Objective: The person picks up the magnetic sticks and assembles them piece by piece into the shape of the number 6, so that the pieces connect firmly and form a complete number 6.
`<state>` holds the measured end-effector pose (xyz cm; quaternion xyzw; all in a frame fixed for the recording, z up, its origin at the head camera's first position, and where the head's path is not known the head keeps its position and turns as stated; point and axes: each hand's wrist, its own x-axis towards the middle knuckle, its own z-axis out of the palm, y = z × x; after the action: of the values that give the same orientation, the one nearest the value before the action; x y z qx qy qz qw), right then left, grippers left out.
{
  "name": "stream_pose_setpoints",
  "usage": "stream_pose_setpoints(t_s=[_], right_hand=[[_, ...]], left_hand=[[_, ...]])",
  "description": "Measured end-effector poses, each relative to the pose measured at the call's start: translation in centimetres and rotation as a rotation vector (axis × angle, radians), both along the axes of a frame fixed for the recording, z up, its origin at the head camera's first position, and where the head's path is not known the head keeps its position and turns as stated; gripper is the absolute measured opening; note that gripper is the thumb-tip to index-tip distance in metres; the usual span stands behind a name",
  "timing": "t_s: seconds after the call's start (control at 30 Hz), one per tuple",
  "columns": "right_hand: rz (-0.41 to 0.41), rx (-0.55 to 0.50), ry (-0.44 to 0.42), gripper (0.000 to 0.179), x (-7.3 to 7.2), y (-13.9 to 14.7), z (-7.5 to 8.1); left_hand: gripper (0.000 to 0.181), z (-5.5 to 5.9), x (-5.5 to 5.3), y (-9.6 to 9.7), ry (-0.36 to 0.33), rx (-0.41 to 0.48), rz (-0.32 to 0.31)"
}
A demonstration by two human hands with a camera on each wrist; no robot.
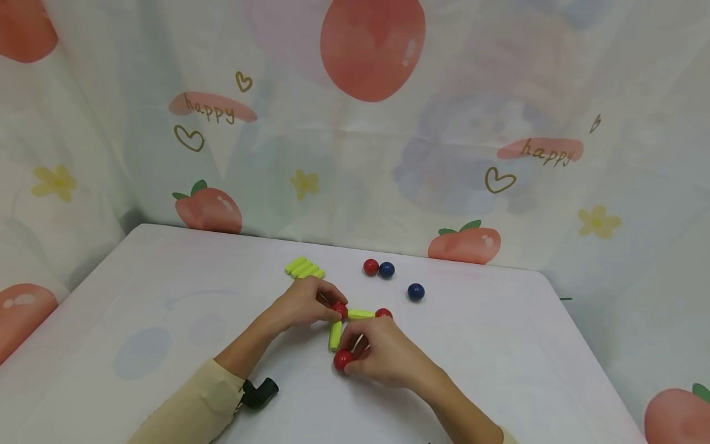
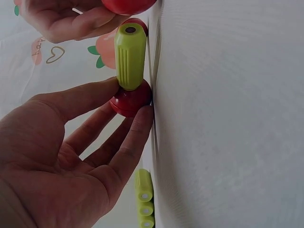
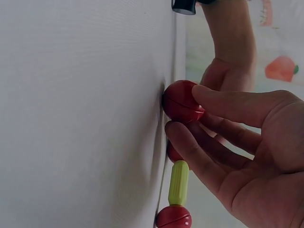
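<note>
Lime rod (image 2: 130, 59), dark-ended from left wrist

Before me: glossy red balls (image 1: 341, 362), glossy dk-blue balls (image 1: 416, 292), lime-yel. ribbed rods (image 1: 335, 337), white tabletop (image 1: 499, 357) w/ pale-blue blotches (image 1: 143, 353), pale cloth backdrop (image 1: 355, 216) w/ red fruit (image 1: 373, 49) & yel. flowers (image 1: 305, 184).

Wears a pale-beige L sleeve (image 1: 188, 401), plain cloth w/ soft creases, ending on the forearm short of the wrist. Has a blk device (image 1: 262, 393) at the L cuff: bent like an elbow pipe, w/ a stubby round tube end, slightly glossy; in R-wrist view, partly cut off by top edge. Shows similar beige on the R sleeve (image 1: 507, 436), just a sliver at btm edge of head view. Has L hand (image 1: 307, 301) & R hand (image 1: 385, 351) bare, fingers incl.
</note>
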<state>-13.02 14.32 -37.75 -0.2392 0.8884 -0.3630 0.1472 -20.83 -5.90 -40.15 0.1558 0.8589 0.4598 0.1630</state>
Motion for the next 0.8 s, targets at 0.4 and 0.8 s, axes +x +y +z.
stream_pose_setpoints(t_s=[0.4, 0.8], right_hand=[[-0.006, -0.008, 0.011, 0.023, 0.2, -0.8, -0.2], [-0.042, 0.015, 0.025, 0.026, 0.1, -1.2, -0.5]], left_hand=[[0.022, 0.0, -0.1, 0.1, 0.004, -0.007, 0.003], [0.023, -0.1, -0.1, 0.0, -0.009, -0.007, 0.006]])
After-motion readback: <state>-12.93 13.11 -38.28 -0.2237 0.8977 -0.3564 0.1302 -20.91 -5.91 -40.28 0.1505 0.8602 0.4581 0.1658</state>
